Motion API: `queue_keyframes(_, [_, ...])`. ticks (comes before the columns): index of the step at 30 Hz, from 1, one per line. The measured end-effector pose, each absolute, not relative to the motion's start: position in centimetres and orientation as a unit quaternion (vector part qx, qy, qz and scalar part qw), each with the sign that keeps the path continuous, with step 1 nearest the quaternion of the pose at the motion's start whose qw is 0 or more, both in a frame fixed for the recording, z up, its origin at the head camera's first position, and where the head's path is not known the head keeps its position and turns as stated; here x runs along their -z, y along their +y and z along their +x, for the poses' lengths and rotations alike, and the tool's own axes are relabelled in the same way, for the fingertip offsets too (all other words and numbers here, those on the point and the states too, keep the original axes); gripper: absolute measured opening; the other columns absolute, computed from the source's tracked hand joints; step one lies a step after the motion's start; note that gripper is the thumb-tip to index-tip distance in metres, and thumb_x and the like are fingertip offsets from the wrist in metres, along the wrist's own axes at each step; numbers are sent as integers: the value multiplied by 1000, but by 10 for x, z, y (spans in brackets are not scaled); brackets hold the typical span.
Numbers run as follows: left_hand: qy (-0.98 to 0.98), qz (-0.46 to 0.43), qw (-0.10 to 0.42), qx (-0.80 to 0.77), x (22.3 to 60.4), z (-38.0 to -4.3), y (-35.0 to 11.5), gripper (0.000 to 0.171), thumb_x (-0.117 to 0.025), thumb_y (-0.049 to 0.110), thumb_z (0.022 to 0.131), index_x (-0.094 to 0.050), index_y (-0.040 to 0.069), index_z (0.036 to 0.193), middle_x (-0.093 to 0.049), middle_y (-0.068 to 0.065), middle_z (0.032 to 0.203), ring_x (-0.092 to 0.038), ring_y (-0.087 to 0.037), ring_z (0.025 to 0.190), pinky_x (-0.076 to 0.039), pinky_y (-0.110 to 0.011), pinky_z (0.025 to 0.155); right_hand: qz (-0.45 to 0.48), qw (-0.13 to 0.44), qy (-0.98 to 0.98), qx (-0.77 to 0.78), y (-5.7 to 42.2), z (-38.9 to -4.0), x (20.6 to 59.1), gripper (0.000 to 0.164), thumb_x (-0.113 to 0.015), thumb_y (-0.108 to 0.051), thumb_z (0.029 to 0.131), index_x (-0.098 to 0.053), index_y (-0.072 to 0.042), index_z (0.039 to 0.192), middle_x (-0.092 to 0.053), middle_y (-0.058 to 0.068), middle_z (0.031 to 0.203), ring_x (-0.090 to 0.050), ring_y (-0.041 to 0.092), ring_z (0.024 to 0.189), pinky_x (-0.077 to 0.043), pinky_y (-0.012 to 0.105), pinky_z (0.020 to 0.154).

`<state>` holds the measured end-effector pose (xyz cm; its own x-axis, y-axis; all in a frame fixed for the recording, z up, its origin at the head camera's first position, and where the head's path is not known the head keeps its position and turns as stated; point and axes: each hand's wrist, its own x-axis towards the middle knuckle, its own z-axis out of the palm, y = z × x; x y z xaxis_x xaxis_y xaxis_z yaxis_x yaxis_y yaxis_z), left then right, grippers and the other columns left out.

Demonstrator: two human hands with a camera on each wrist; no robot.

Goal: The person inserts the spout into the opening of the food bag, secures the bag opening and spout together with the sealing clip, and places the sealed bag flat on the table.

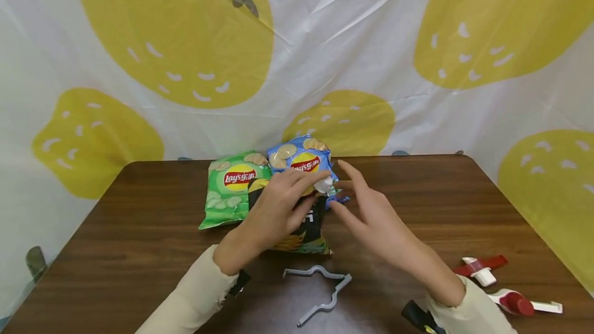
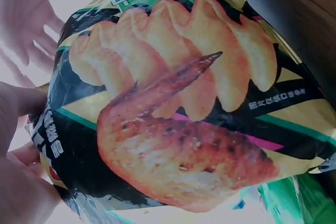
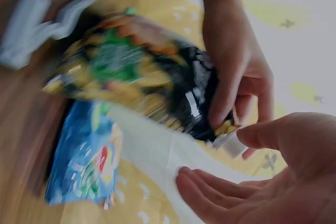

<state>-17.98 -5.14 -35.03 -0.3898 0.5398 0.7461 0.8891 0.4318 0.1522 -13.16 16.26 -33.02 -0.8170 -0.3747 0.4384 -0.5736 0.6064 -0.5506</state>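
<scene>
My left hand (image 1: 274,205) grips the top end of a black chip bag (image 1: 301,236), thumb on its front and fingers behind. The bag's wing-and-chips picture fills most of the left wrist view. A small white cap-like piece (image 3: 230,143) shows at the bag's gripped corner, between both hands. My right hand (image 1: 371,215) has its thumb tip right at this piece and its fingers spread apart. Behind the black bag are a green Lay's bag (image 1: 223,205) on the left and a blue Lay's bag (image 1: 285,151) at the back.
A grey hinged bag clip (image 1: 331,298) lies unfolded on the brown table (image 1: 139,251), nearer than the bags. Two red and white clips (image 1: 482,274) lie by my right forearm, one with a red knob (image 1: 520,304). A lemon-print cloth (image 1: 325,40) hangs behind.
</scene>
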Motion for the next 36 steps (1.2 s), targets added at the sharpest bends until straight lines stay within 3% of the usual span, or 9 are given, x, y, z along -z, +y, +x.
queue_keyframes(3, [-785, -450, 309, 294, 349, -181, -59, 47, -71, 4, 90, -59, 11, 135, -68, -4, 111, -61, -20, 100, -49, -38, 87, 276, 172, -886, -331, 169, -119, 337, 59, -66, -12, 96, -36, -11, 146, -64, 3, 113, -65, 16, 100, -54, 39, 84])
queue_keyframes(5, [-787, -442, 305, 305, 347, -183, -64, 47, -72, 3, 89, -60, 10, 133, -67, -3, 105, -58, -19, 91, -48, -35, 79, 305, 158, -881, -326, 172, -109, 343, 47, -67, -8, 94, -46, -10, 136, -62, -2, 103, -64, 11, 96, -54, 36, 83])
queue_keyframes(7, [-789, -435, 296, 319, 346, -184, -68, 47, -72, 1, 88, -60, 9, 132, -66, -3, 100, -55, -17, 85, -45, -32, 72, 347, 110, -875, -319, 174, -100, 351, 35, -68, -7, 93, -54, -12, 125, -61, -7, 100, -63, 7, 93, -55, 33, 82])
queue_keyframes(10, [-795, -424, 272, 338, 345, -184, -71, 47, -73, 1, 87, -60, 9, 131, -64, -3, 99, -51, -15, 81, -41, -29, 65, 396, -4, -875, -279, 175, -87, 366, 26, -66, -14, 96, -59, -17, 121, -61, -11, 108, -60, 5, 101, -54, 32, 86])
queue_keyframes(15, [-793, -418, 240, 374, 347, -183, -72, 45, -74, 4, 87, -61, 10, 130, -67, -5, 110, -57, -15, 91, -48, -31, 71, 430, -101, -880, -176, 176, -79, 391, 24, -65, -17, 96, -64, -23, 120, -60, -12, 119, -53, 12, 114, -49, 39, 94])
queue_keyframes(20, [-786, -412, 220, 405, 348, -186, -71, 48, -74, 3, 88, -58, 8, 133, -68, -6, 114, -61, -16, 101, -51, -33, 81, 429, -91, -886, -152, 180, -82, 405, 21, -71, -11, 91, -70, -23, 108, -61, -13, 108, -52, 9, 102, -49, 31, 85])
queue_keyframes(25, [-790, -395, 210, 420, 349, -189, -70, 60, -75, 1, 86, -48, 5, 139, -69, -10, 110, -62, -16, 98, -52, -32, 76, 449, -34, -880, -153, 188, -83, 409, 13, -73, -12, 88, -69, -23, 95, -56, -16, 92, -46, 3, 87, -44, 20, 73])
queue_keyframes(32, [-789, -396, 218, 415, 351, -191, -64, 59, -77, 3, 85, -49, 5, 136, -72, -9, 110, -62, -19, 103, -51, -35, 81, 430, -53, -883, -180, 207, -83, 409, 8, -74, -25, 90, -67, -27, 94, -53, -20, 89, -43, 0, 83, -42, 18, 68])
queue_keyframes(36, [-788, -399, 217, 416, 352, -192, -60, 57, -77, 3, 85, -49, 6, 134, -72, -8, 109, -62, -19, 104, -51, -35, 82, 410, -60, -891, -186, 225, -82, 406, 12, -76, -22, 88, -65, -26, 89, -53, -20, 86, -45, -2, 80, -43, 18, 65])
